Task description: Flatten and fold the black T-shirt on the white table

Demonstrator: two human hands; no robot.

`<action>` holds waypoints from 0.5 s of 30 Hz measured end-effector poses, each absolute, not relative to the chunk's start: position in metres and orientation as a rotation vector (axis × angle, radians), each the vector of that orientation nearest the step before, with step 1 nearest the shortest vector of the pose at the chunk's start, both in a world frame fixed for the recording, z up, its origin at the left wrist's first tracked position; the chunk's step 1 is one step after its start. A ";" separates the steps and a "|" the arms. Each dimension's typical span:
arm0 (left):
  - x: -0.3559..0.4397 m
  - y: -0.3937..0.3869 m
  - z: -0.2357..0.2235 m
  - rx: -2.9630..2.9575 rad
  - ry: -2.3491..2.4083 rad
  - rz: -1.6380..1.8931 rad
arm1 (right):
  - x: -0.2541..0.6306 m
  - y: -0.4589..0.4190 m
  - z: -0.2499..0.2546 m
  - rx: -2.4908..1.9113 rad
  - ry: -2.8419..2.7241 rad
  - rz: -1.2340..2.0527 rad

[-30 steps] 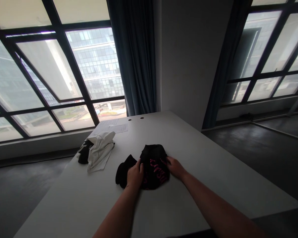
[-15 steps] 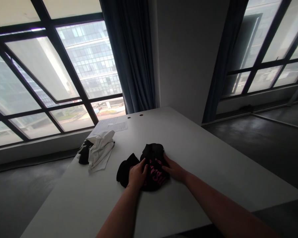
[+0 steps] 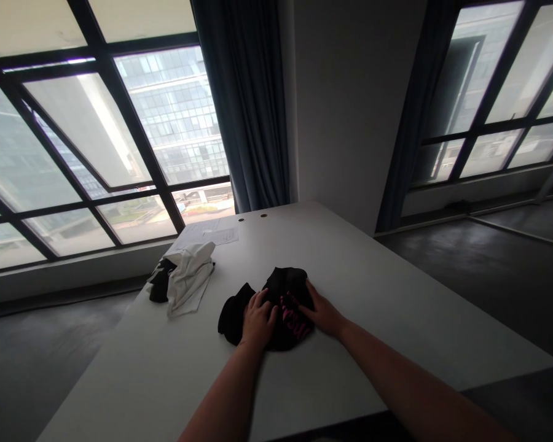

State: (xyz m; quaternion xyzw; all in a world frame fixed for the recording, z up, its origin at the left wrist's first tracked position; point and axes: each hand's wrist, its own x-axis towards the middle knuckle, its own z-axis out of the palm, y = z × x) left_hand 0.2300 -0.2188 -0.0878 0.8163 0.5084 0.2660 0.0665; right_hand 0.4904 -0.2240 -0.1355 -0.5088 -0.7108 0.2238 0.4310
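Observation:
In front of me on the white table (image 3: pixel 350 276) lies a bunched black garment (image 3: pixel 283 279) with pink lettering. My left hand (image 3: pixel 258 319) rests on its left half, fingers stretched out and slightly apart over the cloth. A folded black part (image 3: pixel 233 319) sticks out to the left of that hand. At the right edge, my right hand (image 3: pixel 323 310) grips the garment, its thumb on top of the fabric and its other fingers along the side. Part of the lettering is covered by the hands, and the garment's exact kind cannot be made out.
Left of the garment lies a crumpled white cloth (image 3: pixel 191 276) with a black piece (image 3: pixel 161 282) beside it. Sheets of paper (image 3: pixel 223 235) lie behind, near two small round holes in the tabletop. A blue curtain (image 3: pixel 253 110) and large windows (image 3: pixel 175 110) stand beyond the table.
My left hand has shifted slightly over the garment, and its fingers lie further across it. The cloth between my hands has bunched a little differently. The view has tilted slightly.

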 end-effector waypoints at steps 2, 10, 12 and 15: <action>0.230 -0.219 -0.086 2.462 1.477 0.791 | 0.490 -0.224 -0.135 -1.278 -1.786 0.563; 0.231 -0.223 -0.079 2.417 1.497 0.806 | 0.491 -0.225 -0.136 -1.352 -1.805 0.586; 0.233 -0.224 -0.080 2.450 1.551 0.774 | 0.491 -0.225 -0.136 -1.345 -1.801 0.578; 0.236 -0.225 -0.083 2.495 1.633 0.727 | 0.491 -0.226 -0.134 -1.325 -1.798 0.561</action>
